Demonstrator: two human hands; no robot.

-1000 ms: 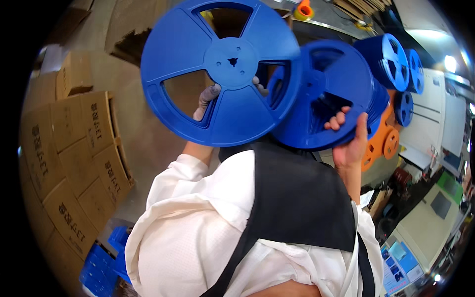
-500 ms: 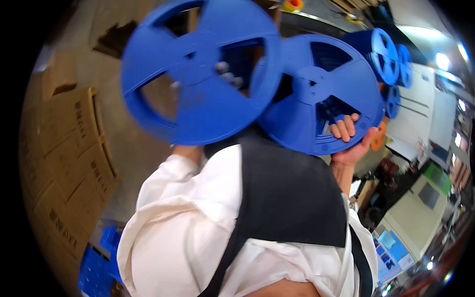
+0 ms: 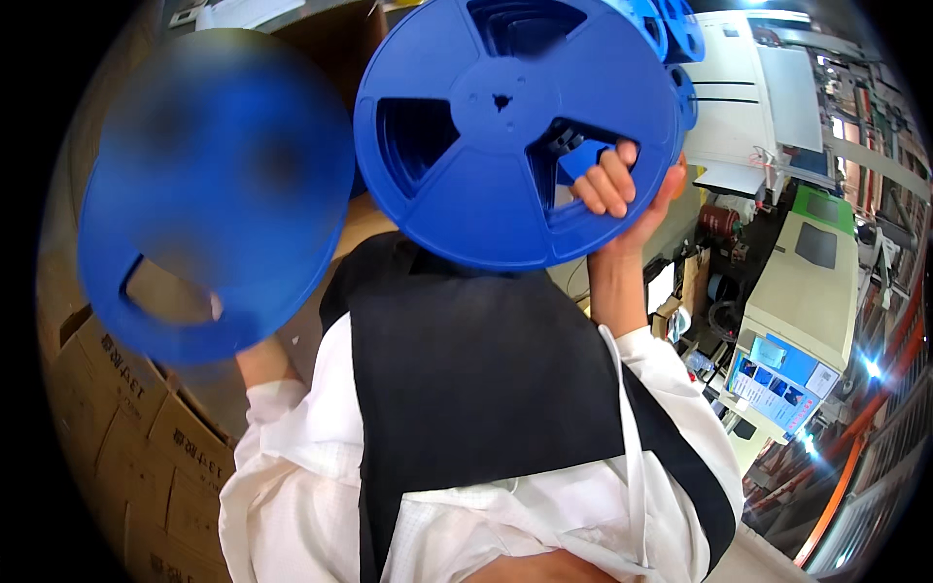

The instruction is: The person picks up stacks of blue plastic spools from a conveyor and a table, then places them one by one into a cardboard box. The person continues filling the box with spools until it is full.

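Observation:
In front of my chest at the right is a round blue plastic reel (image 3: 476, 175) with cut-out windows and a small central hole. My right hand (image 3: 622, 199) grips its lower right rim, fingers curled through a window and palm against the outer edge. Layered blue edges show inside its windows. Another blue reel (image 3: 224, 311), smeared by blur over its upper part, is tilted at the left. My left hand (image 3: 260, 361) holds it by the lower rim; most of that hand is hidden behind the reel, with a fingertip showing through a window.
Brown cardboard boxes (image 3: 146, 428) stand at the lower left. More blue reels (image 3: 683, 34) are stacked at the upper right. Beyond my right arm is a beige machine (image 3: 802, 282) with a green top, near a white cabinet (image 3: 729, 107). An open carton (image 3: 335, 49) sits behind the reels.
The left reel has swung left and down, away from the right one, and they now stand further apart. The right reel has shifted left and up in view, still gripped. The view has turned rightward.

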